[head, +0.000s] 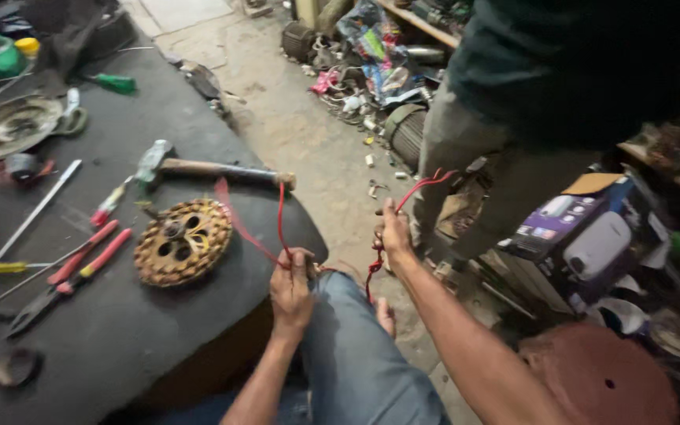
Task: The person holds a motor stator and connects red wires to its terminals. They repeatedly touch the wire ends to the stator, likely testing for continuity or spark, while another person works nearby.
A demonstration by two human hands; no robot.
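My left hand [291, 290] is closed on a loop of red wire [280, 224] at the near edge of a dark worktable [120, 330], above my knee in blue jeans. My right hand [393, 232] grips the same red wire further right, over the floor, with a strand rising past it. A round, rusty winding core with holes [182, 240] lies on the table just left of my left hand, and the wire runs to it.
On the table lie a hammer [198, 167], red-handled pliers [72, 271], screwdrivers, a metal rod and a round metal cover [9, 126]. Another person [545, 102] stands right of my hands. Motor parts and boxes crowd the floor and shelves.
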